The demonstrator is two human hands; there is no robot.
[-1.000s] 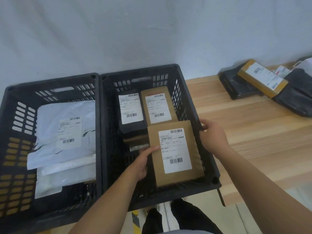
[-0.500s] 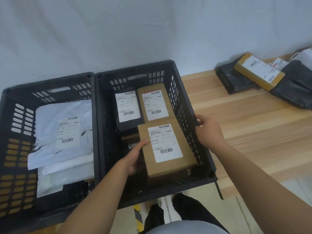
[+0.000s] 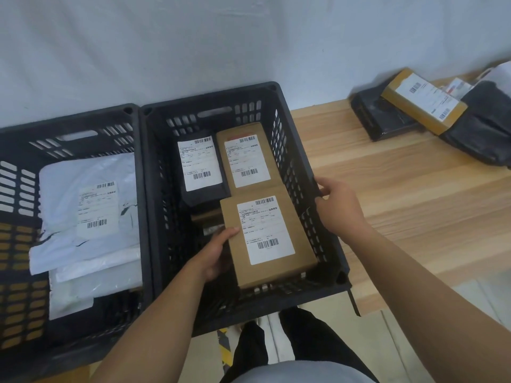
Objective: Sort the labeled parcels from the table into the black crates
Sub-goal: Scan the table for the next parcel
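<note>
**Hands apart, one on a parcel and one on a crate rim**

The hands were well apart. The left hand [image 3: 213,255] gripped the brown cardboard parcel [image 3: 279,272] by its left edge, thumb on top and fingers underneath. The right hand [image 3: 338,208] curled over the right-hand rim of the right crate [image 3: 210,102].

The parcel sat in the near half of that crate, label up. Its long axis ran from the near wall toward the far wall, the far end leaning a little to the left of the frame. The label's print read upright from the wearer's side. It was a flat, square-cornered box of matte board with a white barcoded label.

Beyond it lay a second brown box [image 3: 246,128] and a black pouch [image 3: 204,194], side by side, both labelled. The crates were black slotted plastic. The left crate [image 3: 69,118] held a crinkled white mailer [image 3: 88,167] atop other white bags.

On the pale wood-grain table [image 3: 414,203], at the upper right of the frame, a labelled brown box [image 3: 401,95] rested on glossy black bags [image 3: 387,120].

A second ago the parcel was held higher, reaching over the crate's near rim. It had since sunk inside the walls. Both hands had kept their holds.
</note>
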